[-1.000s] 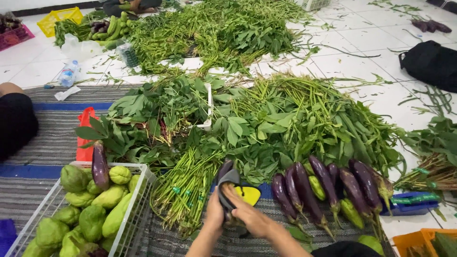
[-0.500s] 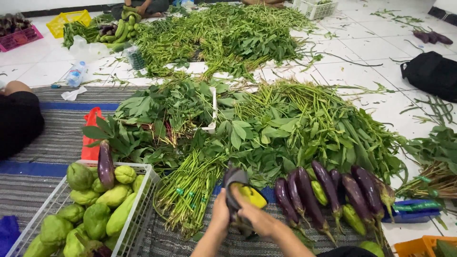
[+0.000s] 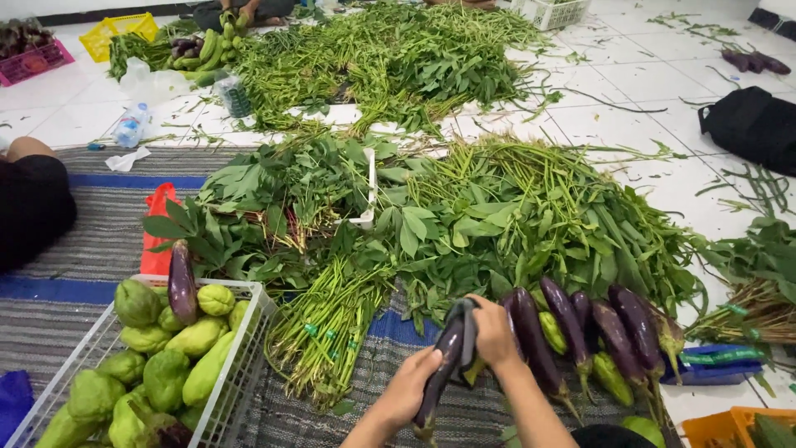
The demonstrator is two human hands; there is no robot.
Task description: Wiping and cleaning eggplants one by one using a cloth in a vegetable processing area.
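Both hands (image 3: pixel 452 357) on purple eggplant (image 3: pixel 441 369)

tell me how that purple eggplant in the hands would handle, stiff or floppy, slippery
Probably stiff: the eggplant stays straight though the left hand and right hand grip it at different points. Its glossy skin looks smooth, so it may slip. Long and rounded, it would likely roll if set down on the striped mat.

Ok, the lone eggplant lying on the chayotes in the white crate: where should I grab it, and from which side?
Probably mid-body, from above. The eggplant lies on top of the chayotes with its length running away from the camera, uncovered, so its long sides are free. The crate wall is lower than it there. Pinch across its width; the thin ends would likely slip.
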